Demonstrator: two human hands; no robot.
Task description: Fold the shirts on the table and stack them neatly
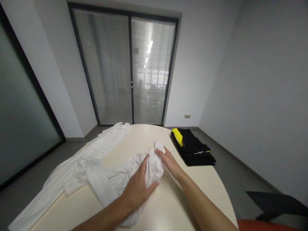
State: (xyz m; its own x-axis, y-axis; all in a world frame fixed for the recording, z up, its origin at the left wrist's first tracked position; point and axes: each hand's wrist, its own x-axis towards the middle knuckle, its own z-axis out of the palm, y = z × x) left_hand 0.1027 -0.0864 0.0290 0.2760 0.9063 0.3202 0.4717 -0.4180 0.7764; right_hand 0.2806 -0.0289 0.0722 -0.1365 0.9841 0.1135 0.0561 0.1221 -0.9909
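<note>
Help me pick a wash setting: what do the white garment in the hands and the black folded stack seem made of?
White garment: soft, matte fabric, perhaps cotton, judging by its loose creases.
Black folded stack: matte cloth, from its soft, layered edges; fibre unclear.
Speckled yellow patch: probably print.

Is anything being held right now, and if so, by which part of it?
A white garment: the left hand and right hand grip its bunched-up far end.

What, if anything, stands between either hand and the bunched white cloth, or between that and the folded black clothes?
Both left hand and right hand touch the bunched white cloth, nothing visible between. Toward the folded black clothes, only the right hand intervenes.
</note>
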